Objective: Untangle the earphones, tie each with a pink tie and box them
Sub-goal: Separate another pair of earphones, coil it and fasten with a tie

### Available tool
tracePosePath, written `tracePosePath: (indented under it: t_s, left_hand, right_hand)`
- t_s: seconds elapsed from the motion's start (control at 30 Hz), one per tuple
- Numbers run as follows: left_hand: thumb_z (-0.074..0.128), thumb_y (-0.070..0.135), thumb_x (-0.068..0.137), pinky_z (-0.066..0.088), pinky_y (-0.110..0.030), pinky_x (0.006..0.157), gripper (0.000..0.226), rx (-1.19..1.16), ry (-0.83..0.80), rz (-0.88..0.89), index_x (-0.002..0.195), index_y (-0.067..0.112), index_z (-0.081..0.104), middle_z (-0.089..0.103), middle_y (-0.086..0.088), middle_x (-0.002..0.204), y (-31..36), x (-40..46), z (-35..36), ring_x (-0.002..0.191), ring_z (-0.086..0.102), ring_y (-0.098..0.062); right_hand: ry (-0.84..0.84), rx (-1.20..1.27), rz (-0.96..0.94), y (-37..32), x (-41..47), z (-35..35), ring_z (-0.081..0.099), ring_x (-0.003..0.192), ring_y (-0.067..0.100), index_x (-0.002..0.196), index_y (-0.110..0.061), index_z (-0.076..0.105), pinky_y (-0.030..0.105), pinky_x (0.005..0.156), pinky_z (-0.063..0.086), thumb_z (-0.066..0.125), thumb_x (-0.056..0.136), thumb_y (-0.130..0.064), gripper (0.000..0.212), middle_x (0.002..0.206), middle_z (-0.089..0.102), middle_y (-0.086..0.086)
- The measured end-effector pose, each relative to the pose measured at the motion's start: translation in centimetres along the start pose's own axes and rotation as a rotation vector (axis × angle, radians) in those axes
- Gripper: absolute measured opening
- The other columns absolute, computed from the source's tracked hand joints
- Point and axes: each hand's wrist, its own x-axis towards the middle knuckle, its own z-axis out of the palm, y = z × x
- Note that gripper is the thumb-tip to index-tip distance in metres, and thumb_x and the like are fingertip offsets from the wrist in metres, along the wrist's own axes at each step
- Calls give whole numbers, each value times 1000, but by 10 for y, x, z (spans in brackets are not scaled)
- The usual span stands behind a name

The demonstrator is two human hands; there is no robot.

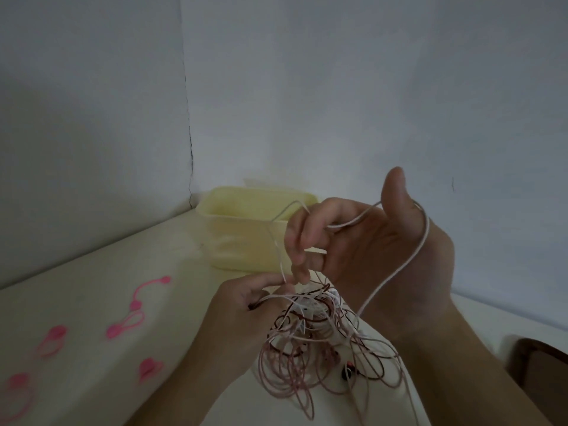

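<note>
Earphones [313,333]: one knotted clump of thin cables, pale pink, white and dark red-brown strands looped through each other, hanging just below and between both hands, loose loops trailing down toward the viewer onto the cream table [129,265]. A small dark earbud or plug [347,372] with a red spot sits low in the clump, too blurred to tell which. Left hand [246,305]: low, fingers curled, pinching strands at the top-left edge of the clump; a dark cable runs across its fingers. Right hand [368,241]: raised above the clump, palm facing the viewer, thumb up, fingers curled down; a single white cable [408,265] loops around the base of the thumb, crosses the palm to the curled fingers, and runs down past the wrist into the clump. Box [246,229]: pale yellow, open top, directly behind the right hand's fingers, partly hidden by them, against the wall corner. Pink ties [135,305]: several, scattered flat on the table well to the left of the left hand, round ends with thin loops, apart from the clump. No brand, label or writing legible anywhere; frame is dim and soft.
</note>
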Motion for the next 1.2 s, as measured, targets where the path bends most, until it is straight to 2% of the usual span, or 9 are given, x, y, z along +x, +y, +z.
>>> tracePosePath:
  t_s: [0.13, 0.2, 0.33, 0.47, 0.63, 0.83, 0.93, 1.03, 1.2]
  left_hand:
    - [75, 11, 92, 44, -16, 62, 19, 16, 140, 100, 85, 26, 85, 73, 6, 71, 2, 2, -2, 62, 58, -4]
    - [76, 13, 91, 44, -12, 65, 20, 33, 258, 174, 90, 31, 85, 75, 14, 75, 4, 2, -6, 65, 61, 3]
    - [74, 14, 89, 53, -12, 80, 22, -58, 322, 249, 96, 32, 86, 82, 11, 94, 12, 1, -9, 92, 76, -3]
    - [69, 12, 89, 60, -28, 85, 24, -157, 173, 240, 99, 27, 86, 82, -2, 101, 12, -2, -7, 98, 78, -18]
    - [70, 6, 90, 62, -32, 86, 21, -203, 95, 227, 107, 9, 83, 82, -5, 101, 13, -3, -9, 95, 78, -21]
    - [83, 32, 84, 43, -27, 67, 21, -98, 97, 84, 105, 33, 82, 50, -36, 65, 6, 3, -8, 64, 49, -20]
    - [75, 22, 93, 23, -16, 46, 9, -4, 95, 73, 97, 26, 82, 30, -12, 51, 2, 1, -6, 44, 25, -10]
    - [74, 19, 94, 25, -11, 45, 8, 27, 100, 73, 93, 22, 82, 42, 9, 43, -1, 1, -4, 40, 33, -3]
    - [80, 37, 88, 23, -24, 51, 14, 1, 45, 128, 100, 30, 83, 33, -27, 57, -2, 2, -6, 53, 30, -16]
  right_hand:
    - [102, -273, 48, -7, -4, -7, 61, 73, 32, 94, 5, 70, 39, 63, 47, 44, 99, -5, 28, 93, 68, 27]
    - [280, -578, 126, -7, -6, -11, 63, 66, 34, 111, -2, 68, 40, 60, 49, 42, 87, 21, 42, 89, 75, 23]
    - [532, -1068, 357, 17, -3, -18, 75, 72, 23, 130, -29, 48, 46, 66, 61, 57, 97, 4, 48, 93, 79, -1]
    - [366, -1290, 314, 42, 0, -18, 70, 85, 6, 110, -34, 76, 34, 83, 61, 73, 94, -16, 25, 97, 74, -12]
    - [363, -1416, 104, 55, 2, -13, 60, 81, 5, 96, -29, 87, 12, 70, 44, 75, 91, -5, 27, 90, 61, -12]
    - [670, -841, -108, 33, 0, -23, 74, 77, 13, 89, -17, 85, 24, 64, 55, 73, 95, -1, 21, 84, 80, 0]
    - [708, -554, -178, 17, -1, -22, 75, 72, 24, 95, -2, 79, 27, 53, 57, 66, 99, 1, 14, 84, 80, 15]
    - [753, -395, -160, 11, 1, -22, 77, 73, 24, 98, -2, 76, 27, 54, 57, 61, 103, -4, 16, 88, 80, 16]
    - [804, -395, -194, 8, 0, -22, 53, 50, 11, 92, -4, 78, 19, 49, 40, 63, 103, -7, 19, 93, 80, 19]
